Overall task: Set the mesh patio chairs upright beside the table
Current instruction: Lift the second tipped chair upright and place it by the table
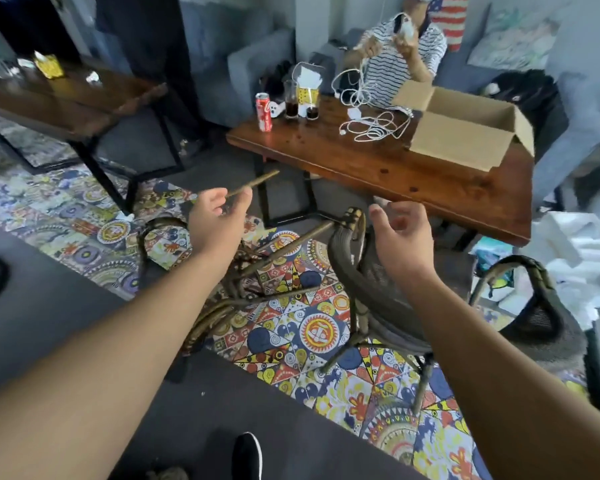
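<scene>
A brown mesh patio chair [343, 265] lies tipped on its side on the patterned floor, in front of the wooden table [430, 185]. Its round seat faces right and its legs point left and upward. My left hand [219, 216] is open around the end of one raised chair leg [260, 180], which passes between thumb and fingers. My right hand [402, 233] hovers open, fingers curled, just above the seat's upper rim. A second mesh chair [534, 299] shows its arched back at the right, close to the table's corner.
The table carries an open cardboard box [465, 133], a red can [264, 112], glasses and white cables [374, 126]. A person in a striped shirt sits behind it. Another wooden table [66, 98] stands at back left. White foam pieces [575, 244] lie at the right. My shoe [246, 455] is below.
</scene>
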